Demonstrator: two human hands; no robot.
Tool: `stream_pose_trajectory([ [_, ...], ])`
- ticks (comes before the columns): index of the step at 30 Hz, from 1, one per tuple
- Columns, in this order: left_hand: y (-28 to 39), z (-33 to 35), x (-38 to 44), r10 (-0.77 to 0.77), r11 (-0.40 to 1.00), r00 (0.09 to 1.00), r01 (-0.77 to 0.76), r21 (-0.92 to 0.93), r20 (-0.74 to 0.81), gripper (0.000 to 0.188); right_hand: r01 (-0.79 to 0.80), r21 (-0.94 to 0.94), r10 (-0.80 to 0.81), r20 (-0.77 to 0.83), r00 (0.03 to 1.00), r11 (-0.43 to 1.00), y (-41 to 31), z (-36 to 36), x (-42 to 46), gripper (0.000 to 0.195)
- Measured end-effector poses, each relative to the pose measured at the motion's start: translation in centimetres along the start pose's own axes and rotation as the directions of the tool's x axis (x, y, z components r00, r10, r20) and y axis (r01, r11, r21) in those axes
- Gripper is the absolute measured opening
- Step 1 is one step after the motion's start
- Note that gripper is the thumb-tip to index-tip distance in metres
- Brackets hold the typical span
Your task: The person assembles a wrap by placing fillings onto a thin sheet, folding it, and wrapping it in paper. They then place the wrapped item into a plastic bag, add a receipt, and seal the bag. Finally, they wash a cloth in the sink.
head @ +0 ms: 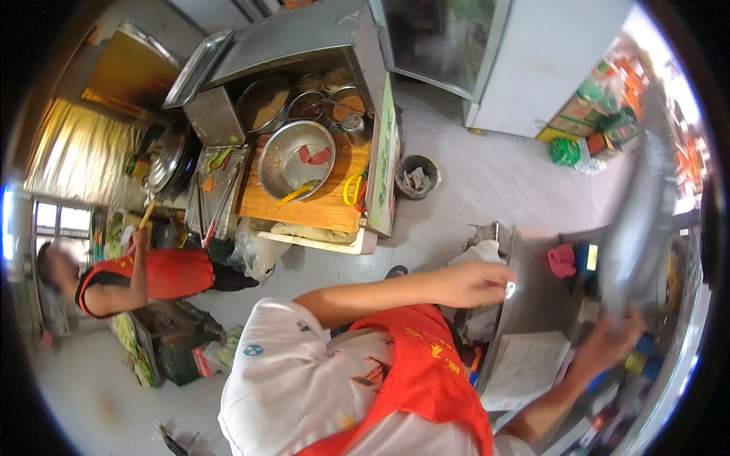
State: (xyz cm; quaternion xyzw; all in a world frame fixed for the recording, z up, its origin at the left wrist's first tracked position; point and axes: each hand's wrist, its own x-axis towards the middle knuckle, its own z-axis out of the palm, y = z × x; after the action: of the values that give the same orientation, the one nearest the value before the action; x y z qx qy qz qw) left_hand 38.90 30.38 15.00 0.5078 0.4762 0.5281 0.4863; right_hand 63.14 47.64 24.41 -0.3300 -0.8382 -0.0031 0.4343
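My right hand (613, 339) grips the lower end of a blurred, shiny metal vessel (639, 228), seemingly a basin, raised over the cluttered counter at the right. My left hand (476, 285) is at the near edge of the steel counter (530, 251), its fingers partly curled; a small bright spot shows at the fingertips, and whether they hold anything is unclear. Near the hands lie a pink cloth (562, 260) and a stack of white paper sheets (530, 365). Motion blur hides the vessel's exact shape.
A steel basin (296, 162) with red pieces and a yellow-handled tool stands on a wooden board (308, 214), beside yellow-handled scissors (352, 191). A bin (418, 178) stands on the floor. A co-worker in a red apron (177, 273) holds a wooden handle by a wok at left.
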Motion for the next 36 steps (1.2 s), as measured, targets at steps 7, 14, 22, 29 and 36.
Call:
stream_pose_trajectory([
  [7,-6.6,-4.6,-3.8,-0.433,0.481,0.829,-0.120,-0.868,-0.354,0.060,-0.156,0.523,-0.232,0.601,0.765,0.838,-5.8,14.8,-5.6,0.020],
  [14,-1.7,-24.3,-8.9,0.250,0.785,0.144,0.549,0.287,-0.958,0.047,0.016,0.572,-0.391,0.540,0.745,0.820,-4.8,24.1,-2.6,0.021],
  [22,12.6,-58.1,-24.9,0.332,-0.014,0.104,0.994,0.105,-0.937,0.050,-0.089,0.371,-0.140,0.546,0.826,0.924,-0.1,33.1,6.3,0.023],
  [29,17.4,-47.7,-16.0,0.666,-0.001,0.262,0.937,0.351,-0.698,0.041,-0.133,0.268,-0.005,0.459,0.889,0.954,1.9,38.6,12.2,0.024],
  [36,7.1,-37.8,10.5,0.557,0.271,0.656,0.436,0.858,-0.509,0.038,-0.370,0.220,0.273,0.372,0.887,0.902,4.1,39.2,8.6,0.023],
])
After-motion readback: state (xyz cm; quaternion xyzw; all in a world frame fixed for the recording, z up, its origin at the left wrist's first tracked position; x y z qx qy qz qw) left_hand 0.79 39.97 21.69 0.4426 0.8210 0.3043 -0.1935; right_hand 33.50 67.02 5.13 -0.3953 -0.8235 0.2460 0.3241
